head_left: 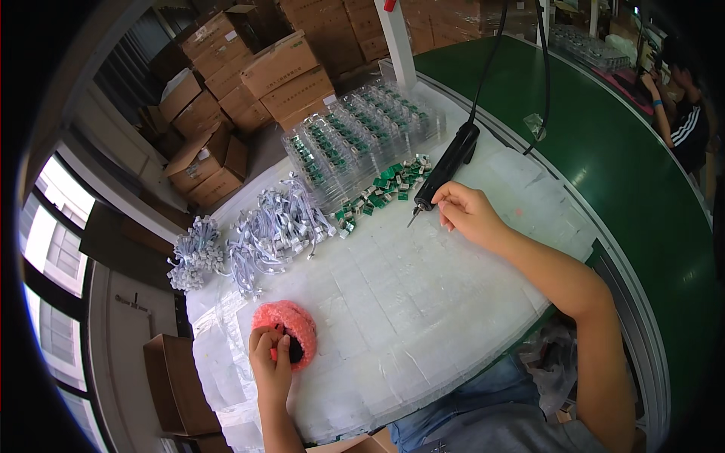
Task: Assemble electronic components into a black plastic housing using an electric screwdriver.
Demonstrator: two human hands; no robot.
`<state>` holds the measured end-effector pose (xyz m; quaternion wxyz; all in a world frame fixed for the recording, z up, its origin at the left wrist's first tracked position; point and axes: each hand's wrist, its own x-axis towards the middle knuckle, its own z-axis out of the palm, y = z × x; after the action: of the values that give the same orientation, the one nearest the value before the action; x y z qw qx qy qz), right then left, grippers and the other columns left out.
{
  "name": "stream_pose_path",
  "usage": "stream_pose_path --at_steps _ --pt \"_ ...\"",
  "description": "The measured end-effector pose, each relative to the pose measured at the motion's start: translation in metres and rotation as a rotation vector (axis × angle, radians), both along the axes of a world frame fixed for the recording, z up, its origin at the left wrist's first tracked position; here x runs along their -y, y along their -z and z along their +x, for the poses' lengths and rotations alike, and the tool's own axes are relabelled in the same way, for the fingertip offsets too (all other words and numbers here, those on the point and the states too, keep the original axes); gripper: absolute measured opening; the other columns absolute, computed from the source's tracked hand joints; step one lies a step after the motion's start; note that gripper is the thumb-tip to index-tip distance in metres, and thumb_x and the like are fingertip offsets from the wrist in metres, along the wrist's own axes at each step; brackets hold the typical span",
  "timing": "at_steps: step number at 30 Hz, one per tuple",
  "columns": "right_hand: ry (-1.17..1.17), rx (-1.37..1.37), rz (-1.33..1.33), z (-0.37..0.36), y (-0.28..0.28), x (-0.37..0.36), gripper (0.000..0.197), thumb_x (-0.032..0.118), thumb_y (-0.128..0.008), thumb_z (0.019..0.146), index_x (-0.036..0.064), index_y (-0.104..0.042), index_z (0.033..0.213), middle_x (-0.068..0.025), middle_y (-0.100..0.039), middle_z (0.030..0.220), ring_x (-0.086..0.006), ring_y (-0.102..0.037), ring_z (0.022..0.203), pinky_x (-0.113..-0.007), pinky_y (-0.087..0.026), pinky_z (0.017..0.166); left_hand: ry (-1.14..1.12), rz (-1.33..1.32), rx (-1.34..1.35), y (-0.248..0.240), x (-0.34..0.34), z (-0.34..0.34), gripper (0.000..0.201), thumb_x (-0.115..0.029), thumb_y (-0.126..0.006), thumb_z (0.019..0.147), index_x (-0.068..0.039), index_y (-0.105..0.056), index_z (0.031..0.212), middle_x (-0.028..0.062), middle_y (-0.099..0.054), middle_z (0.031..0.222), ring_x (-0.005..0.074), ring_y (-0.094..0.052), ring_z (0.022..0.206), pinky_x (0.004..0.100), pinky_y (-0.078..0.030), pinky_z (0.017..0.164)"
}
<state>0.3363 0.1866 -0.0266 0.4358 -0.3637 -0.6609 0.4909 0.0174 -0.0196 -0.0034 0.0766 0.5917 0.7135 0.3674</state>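
At the near left of the table, a round bowl wrapped in pink foam [306,325] has a dark inside with small dark bits I cannot make out singly. My left hand [269,351] reaches into it with fingertips pressed together; what they pinch is too small to tell. Farther right, a black electric screwdriver [451,162] lies slanted, its thin bit pointing toward me. My right hand [464,210] has its fingers curled against the screwdriver's front end, just above the bit. Small green circuit boards [389,185] with metal connectors are scattered left of the screwdriver.
Bundles of white cables with plugs [276,226] lie at the left. Behind the loose boards stand clear plastic trays [355,140] filled with green boards. A cord [491,60] hangs to the screwdriver. Along the right runs a green conveyor belt [604,158]; another person [683,113] sits beyond it.
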Motion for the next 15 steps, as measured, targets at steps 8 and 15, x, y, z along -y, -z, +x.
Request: stream_pose_path --at_steps 8,15 --pt "-0.058 0.041 0.028 -0.004 -0.001 0.010 0.010 0.003 -0.042 0.081 0.0015 -0.050 0.088 -0.0028 -0.053 0.061 -0.0066 -0.047 0.052 -0.022 -0.039 0.048 -0.011 0.019 0.023 0.001 0.003 -0.003 0.008 -0.001 -0.053 0.075 0.004 -0.048 0.072 0.0144 -0.048 0.081 0.0270 -0.047 0.074 0.0316 -0.039 0.068" --pt "-0.130 0.110 0.039 -0.001 -0.008 0.021 0.010 0.001 -0.042 0.083 -0.0002 -0.048 0.091 -0.0033 -0.052 0.065 -0.0072 -0.049 0.058 -0.022 -0.042 0.052 -0.002 0.054 0.006 0.003 0.000 -0.004 0.008 0.002 -0.051 0.075 0.003 -0.044 0.070 0.0110 -0.047 0.079 0.0209 -0.045 0.071 0.0270 -0.038 0.065"
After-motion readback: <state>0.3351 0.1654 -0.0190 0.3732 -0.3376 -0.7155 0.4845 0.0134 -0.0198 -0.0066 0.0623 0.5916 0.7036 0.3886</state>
